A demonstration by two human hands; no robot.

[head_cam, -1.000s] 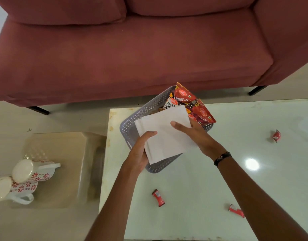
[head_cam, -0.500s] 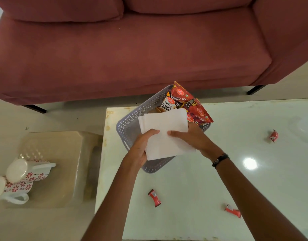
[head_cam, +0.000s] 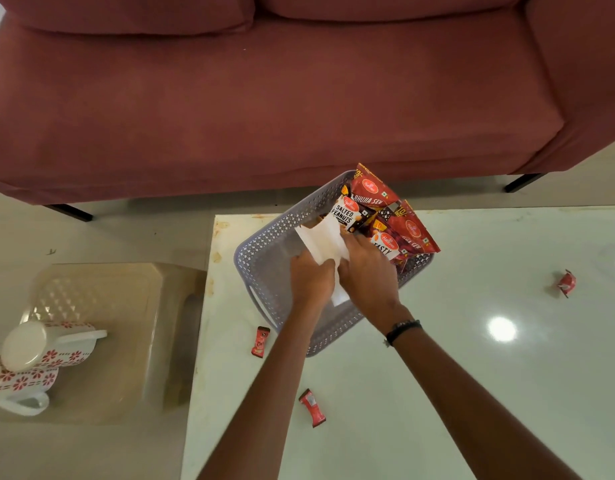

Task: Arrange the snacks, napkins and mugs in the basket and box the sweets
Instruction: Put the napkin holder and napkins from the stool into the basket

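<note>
Far to the left of the grip, off the table, two flowered mugs (head_cam: 39, 355) lie on their sides on a beige stool (head_cam: 101, 327), well apart from everything else in the job. Nearer, just left of and below the hands, a small red sweet (head_cam: 261, 341) lies on the pale table (head_cam: 472, 375) close to the basket's near corner, and another sweet (head_cam: 312, 408) lies below it, beneath the forearms. At the grip itself, the left hand (head_cam: 311, 277) and the right hand (head_cam: 366, 270) meet inside the grey basket (head_cam: 264, 258), both with fingers curled around a stack of white napkins (head_cam: 321, 242) that stands on edge, its top tilted toward the far side. The napkins are light, soft and floppy, and I judge that loose sheets would fan out or slump if let go carelessly; pinching the whole stack through its middle, as here, should keep it together while it is tucked upright. Just right of the grip, red snack packets (head_cam: 385, 216) stand crowded against the basket's far right wall, touching the napkins' upper edge; they look crinkly and slippery, so the stack may slide against them. Well to the right, one more sweet (head_cam: 565, 283) lies alone on the table.
</note>
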